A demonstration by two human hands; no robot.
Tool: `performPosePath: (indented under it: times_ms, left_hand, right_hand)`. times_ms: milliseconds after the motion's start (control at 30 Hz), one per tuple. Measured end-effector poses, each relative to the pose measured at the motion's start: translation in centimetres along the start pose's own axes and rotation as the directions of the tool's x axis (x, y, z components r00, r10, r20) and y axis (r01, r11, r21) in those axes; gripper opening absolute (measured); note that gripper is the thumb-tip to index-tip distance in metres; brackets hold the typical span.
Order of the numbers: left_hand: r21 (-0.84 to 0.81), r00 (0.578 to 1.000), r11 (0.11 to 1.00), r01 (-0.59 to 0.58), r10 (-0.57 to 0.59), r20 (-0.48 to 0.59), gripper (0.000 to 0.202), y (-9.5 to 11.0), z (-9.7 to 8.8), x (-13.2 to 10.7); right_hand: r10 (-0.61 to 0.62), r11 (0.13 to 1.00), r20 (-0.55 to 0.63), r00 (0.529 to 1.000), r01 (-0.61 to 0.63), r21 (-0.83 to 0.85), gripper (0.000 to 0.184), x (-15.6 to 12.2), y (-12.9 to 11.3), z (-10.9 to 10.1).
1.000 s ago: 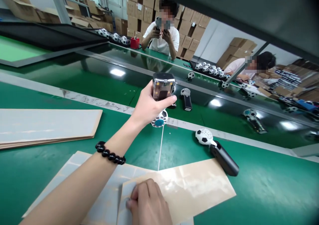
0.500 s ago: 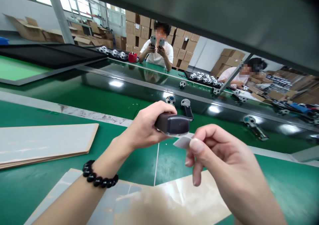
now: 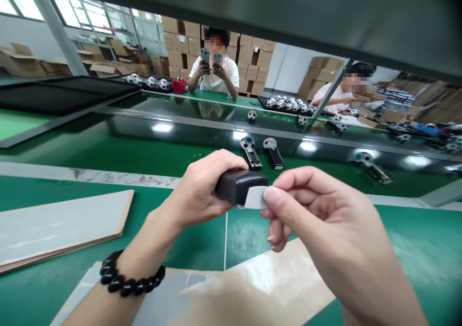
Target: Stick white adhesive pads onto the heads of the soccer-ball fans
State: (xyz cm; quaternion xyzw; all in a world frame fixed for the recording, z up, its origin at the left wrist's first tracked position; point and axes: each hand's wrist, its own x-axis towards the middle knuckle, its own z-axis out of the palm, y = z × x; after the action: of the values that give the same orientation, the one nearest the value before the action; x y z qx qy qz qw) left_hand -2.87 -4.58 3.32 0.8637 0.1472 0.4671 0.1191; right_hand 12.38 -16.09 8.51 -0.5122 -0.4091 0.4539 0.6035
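A black handle [image 3: 234,187] is gripped above the green desk [image 3: 180,251] by the left hand [image 3: 202,186], its fingers wrapped closely around it. A pale sticker [image 3: 255,198] is pinched by one edge between thumb and forefinger of the right hand [image 3: 325,210], the other fingers loosely curled. The sticker is held at the handle's near end; whether they touch cannot be told. Below, sheets [image 3: 231,294] are spread out; beyond, two ball-topped units [image 3: 251,153] are laid side by side.
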Motion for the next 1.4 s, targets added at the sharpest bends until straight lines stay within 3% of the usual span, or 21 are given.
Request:
performPosePath:
  times_ms: [333, 1033, 1167, 1400]
  left_hand:
    - [0.068, 0.997, 0.995, -0.074, 0.072, 0.027, 0.025, -0.32, 0.14, -0.05]
    - [0.047, 0.998, 0.998, -0.049, 0.048, 0.029, 0.026, -0.27, 0.27, -0.25]
    - [0.053, 0.999, 0.998, -0.041, 0.039, 0.030, 0.026, -0.30, 0.19, -0.28]
    - [0.062, 0.998, 0.997, -0.054, 0.052, 0.030, 0.024, -0.38, 0.15, -0.10]
  right_hand:
    - [-0.005, 0.991, -0.009, 1.000, 0.004, -0.135, 0.015, 0.04, -0.25, -0.63]
    - [0.015, 0.992, -0.005, 1.000, -0.016, -0.129, 0.017, 0.50, 0.02, -0.73]
    - [-0.010, 0.992, 0.040, 0.999, 0.014, -0.123, 0.017, 0.69, 0.10, -0.91]
    - [0.030, 0.987, 0.004, 1.000, -0.029, -0.156, 0.015, 0.29, -0.30, -0.65]
